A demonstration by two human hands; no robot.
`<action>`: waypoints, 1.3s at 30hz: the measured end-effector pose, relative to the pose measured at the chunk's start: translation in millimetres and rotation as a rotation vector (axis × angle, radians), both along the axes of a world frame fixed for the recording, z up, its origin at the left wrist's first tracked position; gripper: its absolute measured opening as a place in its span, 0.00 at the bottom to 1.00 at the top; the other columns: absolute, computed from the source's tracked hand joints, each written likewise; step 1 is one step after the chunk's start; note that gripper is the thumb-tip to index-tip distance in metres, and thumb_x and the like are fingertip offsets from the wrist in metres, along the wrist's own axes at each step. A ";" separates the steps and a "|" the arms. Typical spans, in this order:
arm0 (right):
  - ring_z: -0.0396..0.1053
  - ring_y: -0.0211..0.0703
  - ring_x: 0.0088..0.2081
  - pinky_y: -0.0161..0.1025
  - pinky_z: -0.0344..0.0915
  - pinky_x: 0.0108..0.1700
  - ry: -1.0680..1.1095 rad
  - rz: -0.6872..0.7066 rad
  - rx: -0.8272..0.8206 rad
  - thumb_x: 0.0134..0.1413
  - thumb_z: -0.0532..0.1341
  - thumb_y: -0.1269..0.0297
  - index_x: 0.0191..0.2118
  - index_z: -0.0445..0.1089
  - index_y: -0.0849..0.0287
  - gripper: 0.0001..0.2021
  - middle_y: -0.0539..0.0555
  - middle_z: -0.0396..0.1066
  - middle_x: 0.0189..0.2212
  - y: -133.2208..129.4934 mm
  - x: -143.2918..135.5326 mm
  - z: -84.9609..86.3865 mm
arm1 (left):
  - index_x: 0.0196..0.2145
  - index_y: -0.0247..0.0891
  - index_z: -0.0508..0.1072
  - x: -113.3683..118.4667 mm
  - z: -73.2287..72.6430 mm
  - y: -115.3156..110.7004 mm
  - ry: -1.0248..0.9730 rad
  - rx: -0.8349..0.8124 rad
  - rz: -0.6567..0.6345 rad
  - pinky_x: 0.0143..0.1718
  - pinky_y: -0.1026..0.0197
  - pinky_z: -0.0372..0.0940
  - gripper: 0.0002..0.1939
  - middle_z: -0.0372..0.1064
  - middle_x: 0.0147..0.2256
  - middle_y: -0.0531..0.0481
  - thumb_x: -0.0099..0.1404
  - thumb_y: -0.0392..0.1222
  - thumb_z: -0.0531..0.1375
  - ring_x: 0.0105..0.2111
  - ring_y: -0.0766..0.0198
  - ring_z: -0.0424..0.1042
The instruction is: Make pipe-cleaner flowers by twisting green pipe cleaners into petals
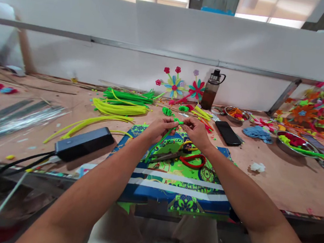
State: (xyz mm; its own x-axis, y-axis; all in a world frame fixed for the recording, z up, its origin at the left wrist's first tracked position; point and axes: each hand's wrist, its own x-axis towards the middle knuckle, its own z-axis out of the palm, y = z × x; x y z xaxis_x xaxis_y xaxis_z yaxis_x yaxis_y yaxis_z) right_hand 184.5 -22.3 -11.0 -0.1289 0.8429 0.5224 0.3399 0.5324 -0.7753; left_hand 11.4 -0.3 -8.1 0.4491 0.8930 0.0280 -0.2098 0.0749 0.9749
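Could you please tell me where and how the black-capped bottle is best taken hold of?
I'd grip the bottle around its upright body, probably from the right: flowers crowd its left side, and the white partition stands behind.

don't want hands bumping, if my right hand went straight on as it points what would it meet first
Past the green piece the right hand holds, likely the left hand, though depth is unclear.
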 end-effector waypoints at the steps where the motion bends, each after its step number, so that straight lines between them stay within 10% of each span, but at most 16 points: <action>1: 0.66 0.38 0.31 0.36 0.62 0.34 0.006 -0.011 0.018 0.52 0.62 0.61 0.34 0.69 0.59 0.07 0.51 0.70 0.29 -1.0 -0.2 0.5 | 0.25 0.34 0.71 0.1 -0.2 0.2 -0.024 -0.015 -0.001 0.23 0.66 0.57 0.18 0.67 0.22 0.53 0.44 0.47 0.72 0.20 0.72 0.63; 15: 0.62 0.37 0.29 0.34 0.59 0.30 -0.179 -0.043 0.161 0.49 0.58 0.70 0.31 0.67 0.59 0.02 0.51 0.66 0.28 -2.6 -0.6 -0.2 | 0.28 0.35 0.72 1.8 -6.0 2.1 -0.025 -0.037 -0.020 0.27 0.65 0.61 0.18 0.72 0.25 0.51 0.43 0.46 0.73 0.24 0.68 0.69; 29: 0.56 0.36 0.27 0.34 0.51 0.30 -0.434 -0.002 0.022 0.48 0.57 0.72 0.26 0.63 0.60 0.03 0.48 0.62 0.23 5.1 8.2 -1.4 | 0.25 0.36 0.73 0.2 -12.1 6.5 0.557 0.769 0.153 0.29 0.63 0.57 0.08 0.67 0.24 0.53 0.57 0.43 0.60 0.26 0.66 0.64; 39: 0.60 0.37 0.31 0.35 0.56 0.35 -0.409 0.167 0.054 0.54 0.57 0.68 0.31 0.65 0.60 0.03 0.50 0.66 0.28 6.1 15.1 1.5 | 0.27 0.35 0.70 -3.4 -10.1 9.4 0.287 0.422 -0.047 0.28 0.63 0.59 0.14 0.67 0.23 0.53 0.53 0.50 0.65 0.25 0.66 0.66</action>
